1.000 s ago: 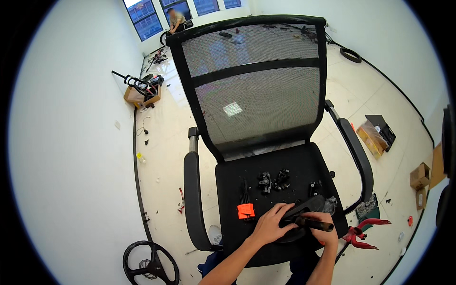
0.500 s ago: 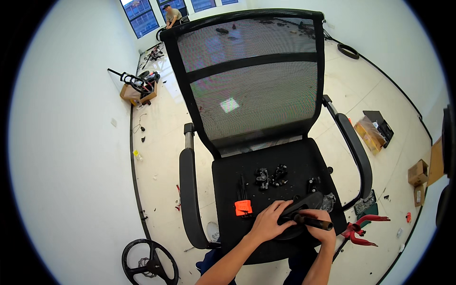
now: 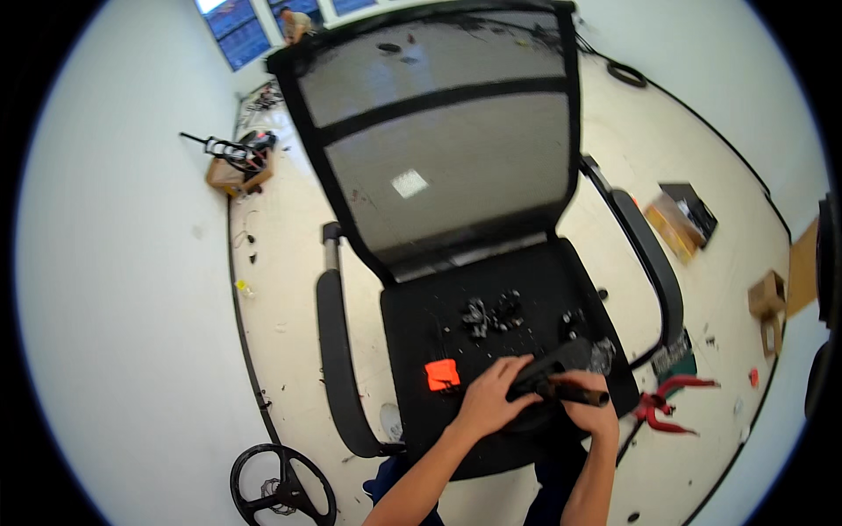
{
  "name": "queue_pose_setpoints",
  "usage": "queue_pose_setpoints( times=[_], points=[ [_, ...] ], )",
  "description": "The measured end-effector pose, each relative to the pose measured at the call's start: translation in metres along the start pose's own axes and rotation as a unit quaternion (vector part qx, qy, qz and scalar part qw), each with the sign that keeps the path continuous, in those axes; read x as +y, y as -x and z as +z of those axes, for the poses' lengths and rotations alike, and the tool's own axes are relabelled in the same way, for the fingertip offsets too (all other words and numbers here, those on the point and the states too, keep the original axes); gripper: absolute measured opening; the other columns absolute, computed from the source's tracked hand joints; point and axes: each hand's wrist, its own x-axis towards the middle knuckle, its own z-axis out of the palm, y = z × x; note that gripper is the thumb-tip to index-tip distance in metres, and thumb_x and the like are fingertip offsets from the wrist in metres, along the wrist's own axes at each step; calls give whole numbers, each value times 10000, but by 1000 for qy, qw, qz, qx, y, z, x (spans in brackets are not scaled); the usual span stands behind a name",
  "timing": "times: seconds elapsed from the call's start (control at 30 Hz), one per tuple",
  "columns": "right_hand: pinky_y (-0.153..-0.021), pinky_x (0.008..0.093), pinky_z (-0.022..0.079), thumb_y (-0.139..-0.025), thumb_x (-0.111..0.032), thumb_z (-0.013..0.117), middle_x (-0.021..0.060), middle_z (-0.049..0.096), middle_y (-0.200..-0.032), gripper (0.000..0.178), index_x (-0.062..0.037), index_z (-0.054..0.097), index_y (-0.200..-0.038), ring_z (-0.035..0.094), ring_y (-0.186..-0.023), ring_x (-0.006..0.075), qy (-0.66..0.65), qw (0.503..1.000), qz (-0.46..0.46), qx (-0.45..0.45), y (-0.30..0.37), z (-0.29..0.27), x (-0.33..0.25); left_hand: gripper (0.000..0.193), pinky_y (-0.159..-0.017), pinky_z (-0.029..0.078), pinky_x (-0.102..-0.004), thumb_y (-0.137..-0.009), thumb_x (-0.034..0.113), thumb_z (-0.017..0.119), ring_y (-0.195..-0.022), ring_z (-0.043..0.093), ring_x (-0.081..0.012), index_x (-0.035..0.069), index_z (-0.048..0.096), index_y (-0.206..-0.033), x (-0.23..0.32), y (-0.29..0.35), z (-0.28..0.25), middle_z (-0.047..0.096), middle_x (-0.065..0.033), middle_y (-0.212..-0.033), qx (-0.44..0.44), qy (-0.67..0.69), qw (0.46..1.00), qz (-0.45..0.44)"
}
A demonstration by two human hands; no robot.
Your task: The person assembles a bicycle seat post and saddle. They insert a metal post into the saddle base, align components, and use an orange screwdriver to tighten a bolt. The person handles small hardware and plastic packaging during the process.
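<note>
Both of my hands are low over the black seat of an office chair (image 3: 417, 302). They hold what looks like a black bicycle saddle (image 3: 570, 354) with a dark hollow post (image 3: 592, 396) pointing right. My left hand (image 3: 495, 394) is closed on its left side, fingers across the top. My right hand (image 3: 588, 412) wraps round beside the post, its fingertips partly hidden. Left of my hands lies an orange hex key holder (image 3: 442, 375). Beyond them sit small black metal bike parts (image 3: 491, 314). Another small black part (image 3: 572, 324) lies near crumpled clear plastic (image 3: 602, 356).
Chair armrests (image 3: 338, 359) flank the seat. A black spoked wheel (image 3: 282, 491) lies at lower left, red forked frame parts (image 3: 671, 403) at right. Open boxes (image 3: 675, 223), (image 3: 768, 295) and a box of bike parts (image 3: 237, 171) stand on the floor. A person (image 3: 296, 24) is far back.
The view has shifted and tilted, so the chair appears a little further left and up. My hands keep nearly the same hold on the saddle and post.
</note>
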Motion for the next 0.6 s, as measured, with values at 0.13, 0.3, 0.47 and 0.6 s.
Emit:
queue_pose_setpoints(
  times=[0.13,0.3,0.47,0.6],
  points=[
    [-715,372,511,-679,-108,668,169,645,-847,371,-6,685,-1035,652,-795,347,-30,998,-25,-54,-11,0,-11,651,-945,507,-387,-721,256,849,-1138,614,-334,48,586,-1279,-5,6,-5,610,-152,-1223,11,1,1000,-3],
    [-598,266,446,-913,-90,630,78,626,-736,154,18,665,-1016,548,-657,95,-123,974,180,-54,1,-9,-4,636,-845,538,-386,-706,239,850,-1016,650,-319,76,611,-1272,6,2,14,622,-116,-1185,24,-4,999,25],
    [-606,253,433,-945,-131,610,59,610,-731,174,18,647,-1026,530,-652,85,-163,960,208,-86,0,-7,4,604,-835,546,-377,-667,209,871,-981,661,-294,77,657,-1216,3,6,14,640,-99,-1141,38,-10,998,50],
    [-618,267,441,-959,-154,598,73,609,-742,185,18,623,-1021,536,-650,103,-150,957,215,-122,-4,-9,-5,577,-826,544,-370,-653,198,872,-970,660,-279,92,680,-1187,1,9,13,644,-86,-1131,49,-33,996,71]
  ],
)
